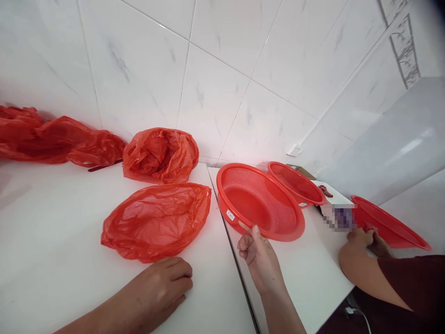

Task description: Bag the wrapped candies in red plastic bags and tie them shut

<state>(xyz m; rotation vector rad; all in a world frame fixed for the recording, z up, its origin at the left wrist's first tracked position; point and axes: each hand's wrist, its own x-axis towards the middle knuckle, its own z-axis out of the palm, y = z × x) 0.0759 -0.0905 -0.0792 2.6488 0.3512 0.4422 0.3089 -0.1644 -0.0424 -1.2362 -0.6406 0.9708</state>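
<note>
"What colour are the bags point(158, 222)?"

"Bright red, going darker where they crumple."

"And the baskets point(257, 199)?"

"Same red, with a fine pattern of tiny holes around the sides."

"The wall tiles point(208, 93)?"

"White with faint grey veins. The strip point(405, 51) near the corner has darker grey branching marks."

"The sleeve point(413, 278) on the right?"

"Dark maroon."

"The counter point(52, 222)?"

"Plain white."
</note>
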